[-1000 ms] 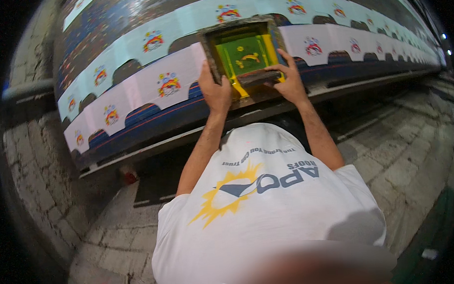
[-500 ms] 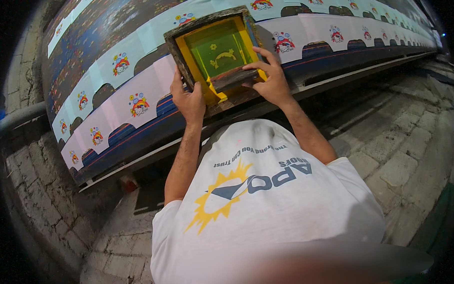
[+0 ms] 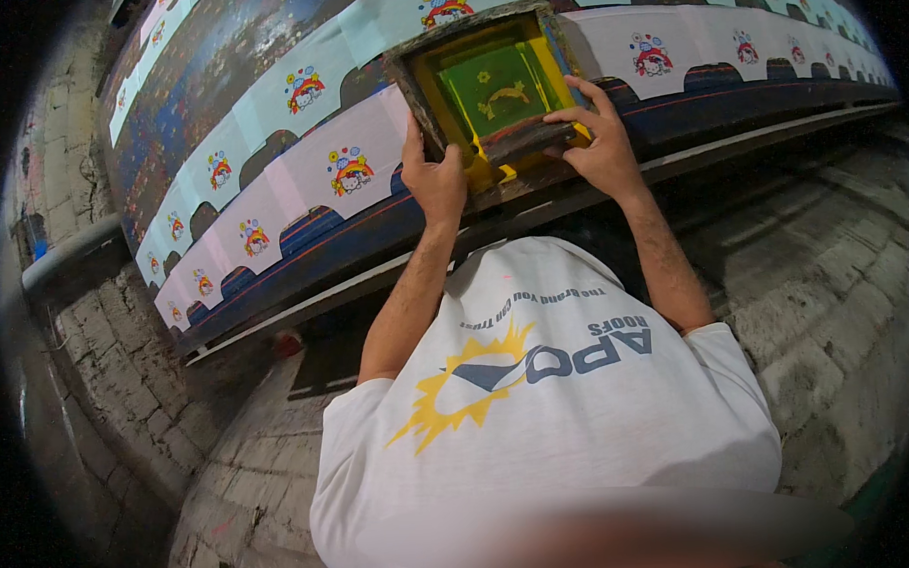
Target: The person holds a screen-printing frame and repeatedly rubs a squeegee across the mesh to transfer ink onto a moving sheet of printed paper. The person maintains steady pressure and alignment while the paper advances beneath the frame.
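A wooden screen-printing frame with yellow-stained inner edges and a green mesh is over the row of pale pink cut pieces at the table's near edge. My left hand grips the frame's left side near its lower corner, thumb toward me. My right hand is at the lower right corner, its fingers closed on a dark wooden squeegee lying along the frame's near side. To the frame's left, a pink piece bears a colourful cartoon print; another cartoon print is to its right.
The long, paint-speckled table carries rows of pink and pale blue pieces with similar prints. A rail runs along its near edge. A grey pipe stands out at the left, above a stone-block floor.
My view has shifted, so table, prints and hands all appear farther right. The frame is now closer to the print on its left. Both hands keep their holds.
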Action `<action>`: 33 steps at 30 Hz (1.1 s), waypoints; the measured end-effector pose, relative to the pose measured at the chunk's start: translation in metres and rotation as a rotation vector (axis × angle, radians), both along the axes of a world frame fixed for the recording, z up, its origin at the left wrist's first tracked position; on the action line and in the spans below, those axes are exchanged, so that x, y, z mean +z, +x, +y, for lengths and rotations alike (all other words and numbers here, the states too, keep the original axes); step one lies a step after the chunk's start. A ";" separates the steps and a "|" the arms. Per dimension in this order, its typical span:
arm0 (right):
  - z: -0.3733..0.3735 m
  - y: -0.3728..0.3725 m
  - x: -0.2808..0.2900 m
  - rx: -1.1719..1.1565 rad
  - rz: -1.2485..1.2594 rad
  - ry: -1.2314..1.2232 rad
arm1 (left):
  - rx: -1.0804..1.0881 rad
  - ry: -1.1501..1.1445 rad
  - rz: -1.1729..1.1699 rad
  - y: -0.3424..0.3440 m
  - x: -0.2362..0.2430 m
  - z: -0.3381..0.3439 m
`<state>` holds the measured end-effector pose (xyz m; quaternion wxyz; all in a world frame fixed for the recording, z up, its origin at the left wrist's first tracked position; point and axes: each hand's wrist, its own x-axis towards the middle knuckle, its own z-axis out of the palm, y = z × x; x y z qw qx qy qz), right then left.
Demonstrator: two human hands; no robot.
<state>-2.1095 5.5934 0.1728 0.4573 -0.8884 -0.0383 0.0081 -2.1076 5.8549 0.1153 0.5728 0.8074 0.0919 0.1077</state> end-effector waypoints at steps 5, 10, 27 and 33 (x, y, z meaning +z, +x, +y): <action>-0.005 0.000 -0.010 0.043 -0.026 0.004 | 0.031 -0.030 0.029 -0.002 0.001 -0.003; -0.003 -0.001 -0.017 0.042 -0.054 0.007 | 0.070 -0.161 0.152 -0.003 0.009 -0.006; 0.013 -0.008 0.004 0.179 -0.416 -0.317 | 0.061 -0.085 0.088 -0.003 -0.002 0.001; 0.030 -0.002 0.006 0.429 -0.340 -0.403 | 0.049 -0.032 0.135 -0.004 0.008 -0.003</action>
